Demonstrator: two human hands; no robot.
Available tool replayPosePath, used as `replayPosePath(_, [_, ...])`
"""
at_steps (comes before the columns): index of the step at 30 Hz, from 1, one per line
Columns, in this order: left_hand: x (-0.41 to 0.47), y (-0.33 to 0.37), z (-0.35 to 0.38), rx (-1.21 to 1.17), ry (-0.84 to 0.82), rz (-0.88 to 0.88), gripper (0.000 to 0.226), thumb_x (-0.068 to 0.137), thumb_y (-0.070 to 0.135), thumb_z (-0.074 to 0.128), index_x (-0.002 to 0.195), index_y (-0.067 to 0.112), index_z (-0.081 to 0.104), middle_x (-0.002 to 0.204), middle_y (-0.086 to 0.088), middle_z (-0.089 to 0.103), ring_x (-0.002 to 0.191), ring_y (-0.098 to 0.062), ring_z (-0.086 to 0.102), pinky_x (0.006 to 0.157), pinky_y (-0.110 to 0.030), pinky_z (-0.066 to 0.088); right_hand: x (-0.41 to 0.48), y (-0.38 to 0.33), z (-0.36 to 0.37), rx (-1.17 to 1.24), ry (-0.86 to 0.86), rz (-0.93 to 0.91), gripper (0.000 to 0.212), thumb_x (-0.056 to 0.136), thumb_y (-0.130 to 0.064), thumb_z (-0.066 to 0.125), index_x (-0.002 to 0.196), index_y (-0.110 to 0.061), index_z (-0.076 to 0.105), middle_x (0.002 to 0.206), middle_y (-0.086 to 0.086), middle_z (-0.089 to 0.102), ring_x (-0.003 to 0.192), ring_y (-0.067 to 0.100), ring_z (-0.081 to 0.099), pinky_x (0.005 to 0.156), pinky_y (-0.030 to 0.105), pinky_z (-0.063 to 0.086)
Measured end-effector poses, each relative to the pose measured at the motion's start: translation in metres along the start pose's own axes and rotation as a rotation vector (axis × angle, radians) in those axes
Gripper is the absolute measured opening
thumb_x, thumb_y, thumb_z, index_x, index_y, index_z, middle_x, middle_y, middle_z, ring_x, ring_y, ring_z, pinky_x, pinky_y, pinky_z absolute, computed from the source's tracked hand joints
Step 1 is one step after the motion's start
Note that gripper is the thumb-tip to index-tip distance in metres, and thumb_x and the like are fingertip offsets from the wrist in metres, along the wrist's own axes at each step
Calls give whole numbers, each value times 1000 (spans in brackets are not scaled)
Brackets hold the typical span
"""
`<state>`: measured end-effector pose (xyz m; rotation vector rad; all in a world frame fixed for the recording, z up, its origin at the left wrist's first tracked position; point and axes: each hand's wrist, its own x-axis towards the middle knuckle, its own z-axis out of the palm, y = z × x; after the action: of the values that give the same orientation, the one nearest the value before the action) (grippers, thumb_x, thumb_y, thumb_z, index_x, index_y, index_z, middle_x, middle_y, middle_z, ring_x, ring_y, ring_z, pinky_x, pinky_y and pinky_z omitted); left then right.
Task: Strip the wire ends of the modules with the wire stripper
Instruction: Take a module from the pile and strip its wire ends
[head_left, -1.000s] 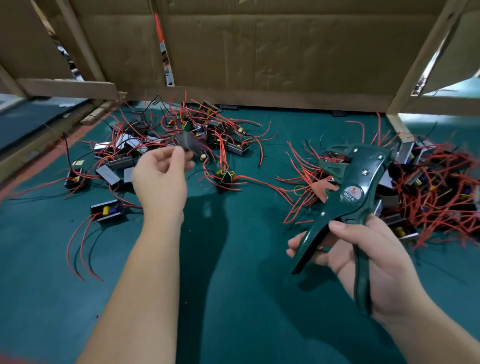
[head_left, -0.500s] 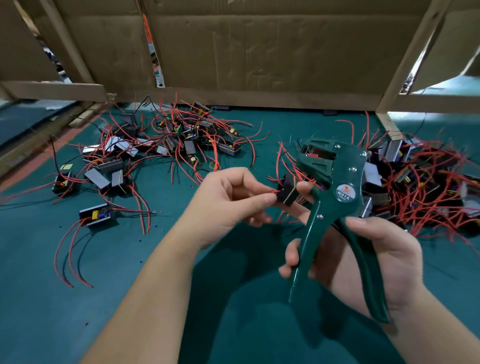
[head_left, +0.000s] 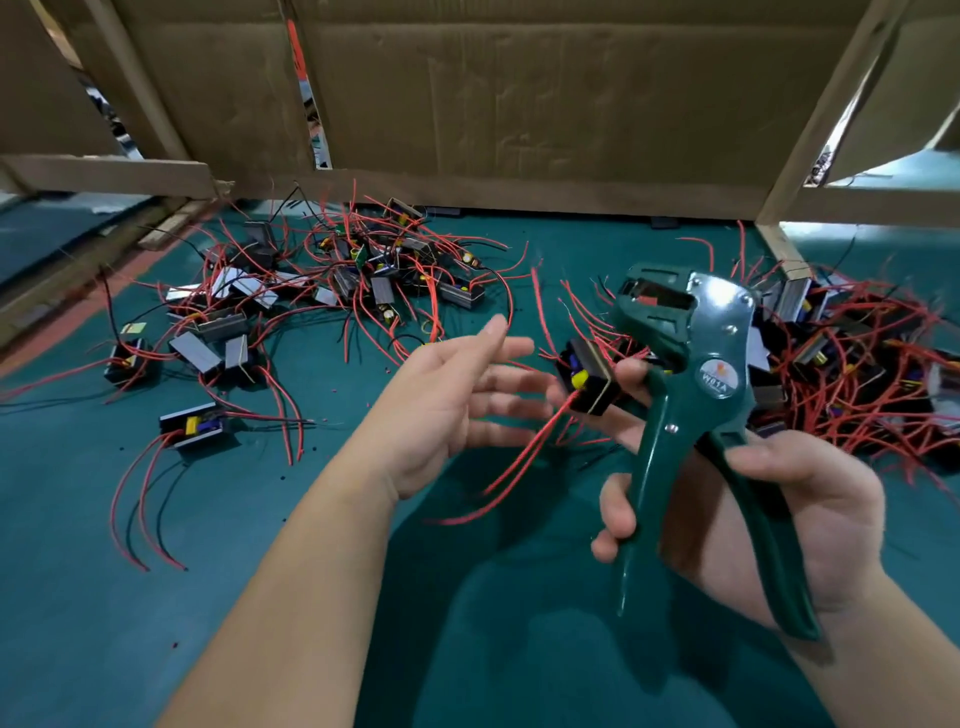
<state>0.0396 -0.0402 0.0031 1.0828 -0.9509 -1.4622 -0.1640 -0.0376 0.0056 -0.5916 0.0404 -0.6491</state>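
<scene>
My right hand (head_left: 810, 499) grips the handles of the green wire stripper (head_left: 696, 343), jaws pointing up and away. Its upper fingers also pinch a small black module (head_left: 592, 379) with a yellow part, just left of the tool's neck. The module's red wires (head_left: 519, 467) hang down and to the left. My left hand (head_left: 447, 410) hovers beside the module, fingers straight and spread, blurred by motion. Its fingertips lie close to the red wires, and I cannot tell if they touch.
A pile of modules with red wires (head_left: 337, 280) lies at the back left on the green mat (head_left: 260, 597). A denser pile (head_left: 857, 364) sits at the right. One module (head_left: 195, 426) lies apart at the left. Cardboard walls (head_left: 519, 104) on wooden posts close the back.
My left hand came back from the left pile to the module at the stripper, pinched near it, and has now opened its fingers. The right hand lifted the stripper and module slightly.
</scene>
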Motion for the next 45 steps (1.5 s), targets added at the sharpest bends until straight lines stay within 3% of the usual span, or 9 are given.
replayPosePath(4, [1,-3,5,-119,35,150,26,86,28,51,101,10,63,77,-1,73,65,-9,66,60,-21,54,1,11,-1,-136,20,69,63,75,-10,60,135,0,43,125,33,14,83,44,58,80,59,42])
replayPosePath(11, [1,0,5,-173,159,195,12,97,14,47,94,17,58,64,4,70,61,-4,66,57,-16,46,5,27,-7,-241,136,69,68,64,-12,72,127,-2,52,112,36,39,75,45,60,74,61,46])
replayPosePath(16, [2,-1,3,-10,192,208,23,97,13,42,83,20,59,45,9,37,56,-10,57,59,-24,41,7,27,-6,-333,266,9,75,55,-18,80,124,-4,57,133,26,51,70,43,62,71,61,49])
replayPosePath(21, [-5,-1,9,261,61,300,18,84,12,58,69,22,58,57,13,61,51,-4,51,55,-15,40,4,22,-5,-320,235,-79,70,62,-19,76,127,-1,56,121,24,59,73,45,61,71,60,48])
replayPosePath(25, [-8,-3,11,321,-2,313,26,88,-2,59,69,16,56,47,9,55,43,-1,44,46,-12,35,2,19,-5,-307,213,-96,72,65,-18,75,129,5,51,91,30,58,74,47,60,71,61,47])
replayPosePath(31, [-5,-4,8,358,84,353,24,88,1,60,68,14,58,43,7,49,41,-4,43,44,-13,34,4,20,-2,-309,250,-151,74,62,-21,77,127,3,53,105,27,58,74,45,61,72,59,48])
replayPosePath(39, [-6,-12,12,577,-84,300,26,86,2,66,67,18,61,53,9,56,46,-4,51,50,-15,39,5,20,-1,-359,315,-149,84,55,-17,80,132,0,51,89,28,60,71,44,61,69,57,50])
replayPosePath(42, [-6,-10,13,573,-75,289,26,86,2,65,67,18,60,52,10,56,46,-3,51,51,-14,39,4,20,-3,-388,357,-162,78,56,-10,70,132,-4,53,85,28,60,71,43,62,69,56,52])
replayPosePath(45, [-6,-10,13,550,-48,274,22,88,6,64,70,18,59,51,11,58,47,-4,53,51,-14,40,4,19,-2,-378,352,-162,85,53,-15,79,134,-6,53,87,28,61,74,41,62,71,55,52])
